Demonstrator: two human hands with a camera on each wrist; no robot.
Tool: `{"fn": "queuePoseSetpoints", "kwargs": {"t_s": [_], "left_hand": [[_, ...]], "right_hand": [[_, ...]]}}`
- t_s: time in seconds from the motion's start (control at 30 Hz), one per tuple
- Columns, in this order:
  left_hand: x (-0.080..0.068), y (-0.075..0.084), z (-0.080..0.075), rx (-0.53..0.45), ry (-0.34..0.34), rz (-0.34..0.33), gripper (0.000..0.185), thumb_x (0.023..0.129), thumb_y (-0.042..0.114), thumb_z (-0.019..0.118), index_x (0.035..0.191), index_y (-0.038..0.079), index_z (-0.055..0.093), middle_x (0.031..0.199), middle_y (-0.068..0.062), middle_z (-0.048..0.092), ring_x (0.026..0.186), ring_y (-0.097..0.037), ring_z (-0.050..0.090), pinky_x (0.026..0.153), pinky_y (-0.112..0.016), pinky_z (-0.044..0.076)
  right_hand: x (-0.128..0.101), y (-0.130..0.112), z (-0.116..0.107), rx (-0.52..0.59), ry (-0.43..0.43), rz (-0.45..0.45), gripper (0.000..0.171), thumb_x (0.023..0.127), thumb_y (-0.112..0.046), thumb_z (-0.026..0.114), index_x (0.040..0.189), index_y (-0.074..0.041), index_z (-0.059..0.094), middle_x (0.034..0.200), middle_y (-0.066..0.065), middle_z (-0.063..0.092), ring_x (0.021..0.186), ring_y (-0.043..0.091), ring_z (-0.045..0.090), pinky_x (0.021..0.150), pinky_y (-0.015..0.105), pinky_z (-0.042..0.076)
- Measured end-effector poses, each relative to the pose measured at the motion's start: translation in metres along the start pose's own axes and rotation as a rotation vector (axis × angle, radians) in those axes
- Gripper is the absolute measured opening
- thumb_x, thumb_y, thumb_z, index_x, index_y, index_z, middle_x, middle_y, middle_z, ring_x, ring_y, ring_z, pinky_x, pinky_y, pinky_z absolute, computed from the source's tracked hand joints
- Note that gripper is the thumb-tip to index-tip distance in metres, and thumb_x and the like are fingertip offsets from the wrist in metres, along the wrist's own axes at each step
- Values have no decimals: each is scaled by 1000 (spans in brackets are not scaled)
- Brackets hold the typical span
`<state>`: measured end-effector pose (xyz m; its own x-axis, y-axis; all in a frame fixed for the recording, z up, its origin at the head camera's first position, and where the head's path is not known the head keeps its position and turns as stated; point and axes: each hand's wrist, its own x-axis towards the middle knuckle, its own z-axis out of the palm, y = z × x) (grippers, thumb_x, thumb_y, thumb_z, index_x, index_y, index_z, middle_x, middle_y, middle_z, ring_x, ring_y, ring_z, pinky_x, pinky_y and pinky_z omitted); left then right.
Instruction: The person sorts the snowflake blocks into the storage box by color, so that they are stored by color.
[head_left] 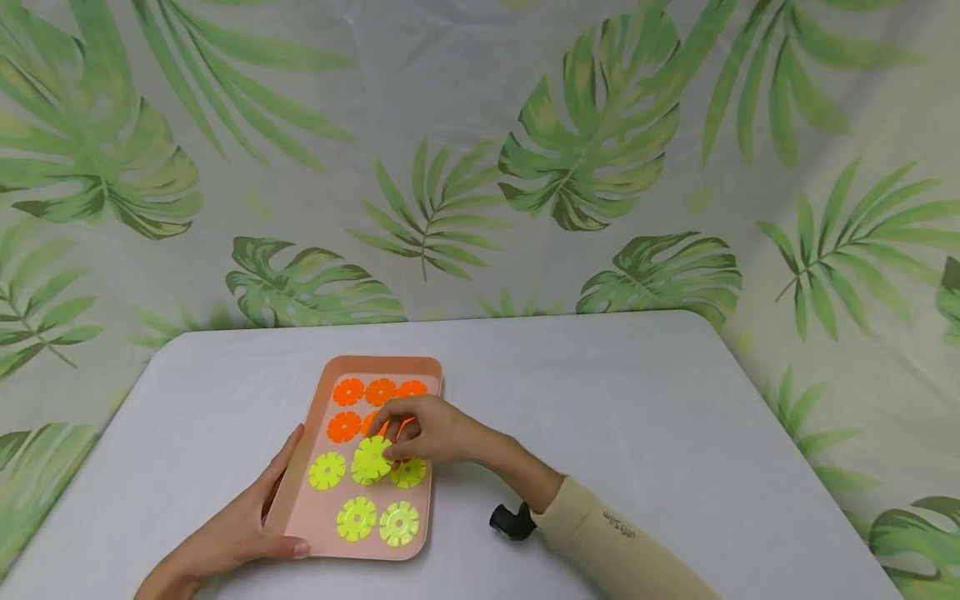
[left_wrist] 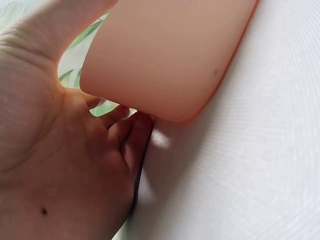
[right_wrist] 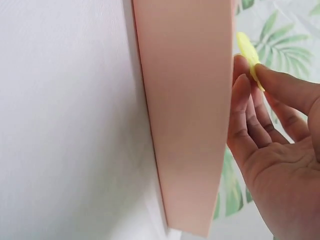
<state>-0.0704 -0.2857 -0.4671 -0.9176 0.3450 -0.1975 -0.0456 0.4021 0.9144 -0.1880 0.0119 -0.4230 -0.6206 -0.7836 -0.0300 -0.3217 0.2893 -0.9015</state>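
In the head view, my right hand (head_left: 431,429) pinches a yellow notched disc (head_left: 372,457) between thumb and fingers, over the middle of a pink tray (head_left: 300,492). The right wrist view shows that disc (right_wrist: 250,60) edge-on, above the level of the tray's rim. My left hand (head_left: 236,521) grips the tray's near left corner, its thumb at the near edge and its fingers along the left side. Several yellow discs (head_left: 356,518) lie in the tray's near half. Orange discs (head_left: 348,392) lie in the far half, some partly hidden by the right hand.
The tray sits on a white-covered table (head_left: 600,400). A small black object (head_left: 512,522) lies beside the right forearm, partly covered by the sleeve. Behind the table hangs a leaf-patterned cloth (head_left: 450,100).
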Motion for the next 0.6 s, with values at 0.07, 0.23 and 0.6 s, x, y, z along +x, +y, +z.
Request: {"fn": "queuePoseSetpoints", "kwargs": {"t_s": [0.07,0.23,0.6], "left_hand": [[0,0,0,-4,0,-1,127,81,13,85,166,45,-4,175,-19,-1,128,15,39,96,-11,40],[-1,0,0,-3,-3,30,128,81,11,85,166,42,-5,174,-22,-1,128,12,42,96,-12,41],[-2,-3,-1,20,0,66,127,82,10,84,167,40,-5,174,-24,1,129,16,41,97,-9,39]], "right_hand": [[4,-1,7,-29,-8,-2,22,91,-4,78,111,-13,74,91,-2,66,74,7,67,70,18,56],[14,-5,23,-54,-45,-11,23,91,-4,78,112,-12,74,92,-3,68,75,0,64,75,16,56],[25,-17,53,37,-105,65,22,93,-2,75,112,-14,73,85,-4,62,72,7,69,67,18,55]]}}
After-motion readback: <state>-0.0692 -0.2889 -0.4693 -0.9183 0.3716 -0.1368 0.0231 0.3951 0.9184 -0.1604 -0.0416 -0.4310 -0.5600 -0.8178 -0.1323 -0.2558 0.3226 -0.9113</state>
